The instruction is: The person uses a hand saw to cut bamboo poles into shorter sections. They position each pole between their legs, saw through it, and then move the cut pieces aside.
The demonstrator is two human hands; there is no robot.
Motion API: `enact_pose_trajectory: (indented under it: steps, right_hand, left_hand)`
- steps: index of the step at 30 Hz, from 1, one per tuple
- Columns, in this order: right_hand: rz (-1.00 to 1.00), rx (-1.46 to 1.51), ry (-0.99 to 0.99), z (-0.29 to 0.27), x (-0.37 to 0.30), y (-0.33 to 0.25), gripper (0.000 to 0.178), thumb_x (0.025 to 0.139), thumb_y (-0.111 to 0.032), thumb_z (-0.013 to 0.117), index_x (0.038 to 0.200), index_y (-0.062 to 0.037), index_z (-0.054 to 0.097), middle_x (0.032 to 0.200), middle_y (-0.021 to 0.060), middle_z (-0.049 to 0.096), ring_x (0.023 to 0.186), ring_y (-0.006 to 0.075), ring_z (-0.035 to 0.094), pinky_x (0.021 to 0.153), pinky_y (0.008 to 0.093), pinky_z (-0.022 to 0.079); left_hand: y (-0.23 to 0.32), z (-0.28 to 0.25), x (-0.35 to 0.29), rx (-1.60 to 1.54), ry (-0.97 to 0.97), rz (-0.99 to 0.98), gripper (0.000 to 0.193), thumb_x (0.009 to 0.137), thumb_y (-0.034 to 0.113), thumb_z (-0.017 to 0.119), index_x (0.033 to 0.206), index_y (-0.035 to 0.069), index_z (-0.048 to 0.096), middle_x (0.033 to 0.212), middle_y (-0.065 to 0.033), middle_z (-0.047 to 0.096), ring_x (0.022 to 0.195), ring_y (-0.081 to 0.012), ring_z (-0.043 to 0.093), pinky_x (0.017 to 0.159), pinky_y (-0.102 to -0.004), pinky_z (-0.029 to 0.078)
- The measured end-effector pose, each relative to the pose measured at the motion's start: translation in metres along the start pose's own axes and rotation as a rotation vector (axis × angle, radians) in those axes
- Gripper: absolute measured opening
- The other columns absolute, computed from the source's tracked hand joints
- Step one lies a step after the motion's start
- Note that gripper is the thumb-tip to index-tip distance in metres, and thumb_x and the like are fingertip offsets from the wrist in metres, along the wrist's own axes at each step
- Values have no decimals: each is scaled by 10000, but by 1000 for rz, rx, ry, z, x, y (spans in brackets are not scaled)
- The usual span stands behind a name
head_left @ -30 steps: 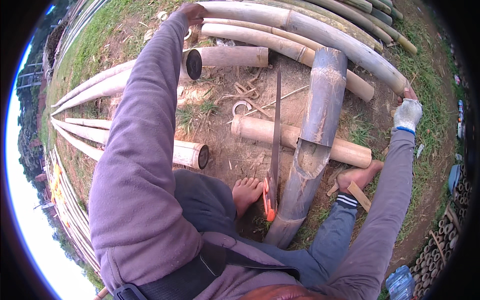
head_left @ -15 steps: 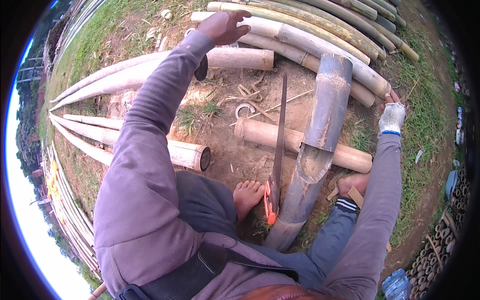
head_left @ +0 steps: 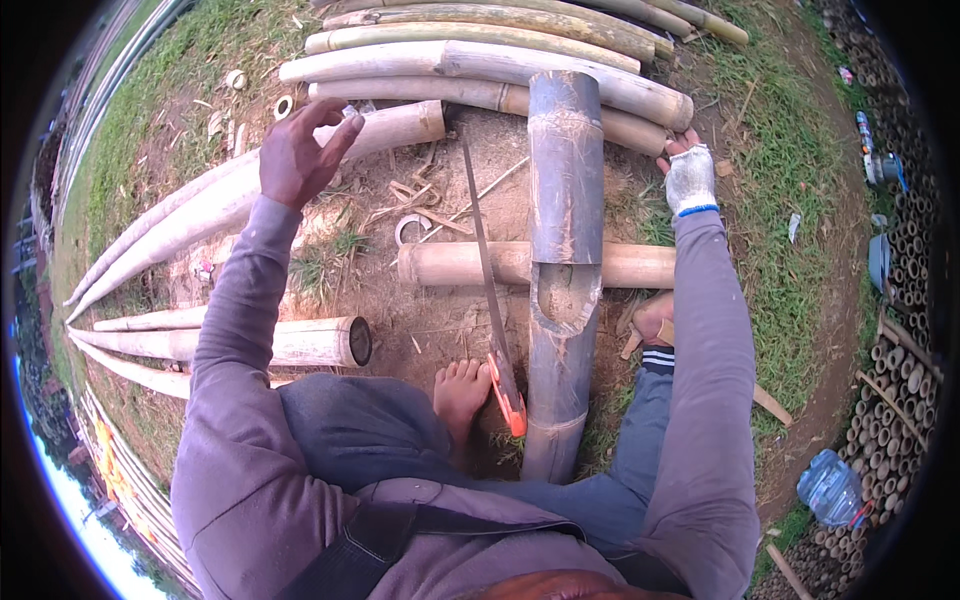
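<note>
While the bare left hand (head_left: 308,152) hangs loose, fingers parted and nothing visibly grasped, the gloved right hand (head_left: 689,176) has fingertips at the pale pole's (head_left: 490,60) right end; can't tell if it's really gripping. Pole's along the dirt's (head_left: 440,312) far edge, saw (head_left: 496,330) beside the grey tube (head_left: 565,190).

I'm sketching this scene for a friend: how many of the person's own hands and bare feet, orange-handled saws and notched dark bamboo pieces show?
Hands: 2 (left hand, right hand)
Bare feet: 2 (left foot, right foot)
Orange-handled saw: 1
Notched dark bamboo piece: 1
Total: 6
</note>
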State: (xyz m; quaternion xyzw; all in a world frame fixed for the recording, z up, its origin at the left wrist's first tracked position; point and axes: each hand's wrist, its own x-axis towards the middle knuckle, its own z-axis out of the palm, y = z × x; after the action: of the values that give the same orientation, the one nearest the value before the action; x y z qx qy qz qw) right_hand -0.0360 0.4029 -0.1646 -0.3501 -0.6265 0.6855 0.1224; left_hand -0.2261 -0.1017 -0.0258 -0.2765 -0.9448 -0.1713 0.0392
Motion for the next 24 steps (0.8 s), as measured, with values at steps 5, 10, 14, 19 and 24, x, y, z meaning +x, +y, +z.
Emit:
enact_pose_trajectory:
  steps: [5, 10, 14, 19, 24]
  right_hand:
    - [27, 83, 100, -16, 11, 19, 648, 889, -186, 677, 1515, -167, 509, 1381, 6, 618, 1203, 180, 563, 1004, 428, 414]
    - [70, 116, 84, -11, 20, 17, 479, 908, -255, 677, 1377, -195, 598, 1155, 8, 617, 1059, 167, 566, 948, 453, 415]
    - [54, 22, 102, -3, 18, 13, 466, 891, -249, 687, 1350, -192, 635, 1105, -4, 627, 943, 150, 538, 883, 417, 405]
    - [65, -36, 99, -14, 31, 21, 474, 857, -197, 697, 1330, -174, 675, 1026, -24, 640, 865, 128, 540, 757, 356, 411]
    - [-10, -269, 73, -26, 50, 38, 446, 878, -116, 627, 1319, -93, 691, 1103, 60, 675, 947, 174, 596, 827, 350, 484]
  left_hand:
    - [11, 2, 4, 172, 32, 87, 460, 954, 578, 699, 1168, 175, 758, 1026, -28, 796, 964, -248, 760, 1024, -433, 517]
    - [11, -1, -5, 202, -28, 21, 459, 953, 574, 688, 1193, 187, 748, 1005, -16, 796, 974, -225, 756, 1067, -420, 465]
    - [14, -3, -6, 170, -56, -17, 431, 939, 544, 700, 1201, 205, 744, 1018, -17, 798, 981, -220, 754, 1064, -420, 465]
    - [15, -2, -4, 178, -33, -12, 422, 933, 540, 704, 1185, 202, 741, 1009, -19, 794, 978, -227, 750, 1061, -421, 468]
    - [8, 3, -7, 150, 41, -1, 349, 946, 490, 726, 1143, 204, 742, 974, -6, 785, 951, -230, 748, 1014, -422, 498]
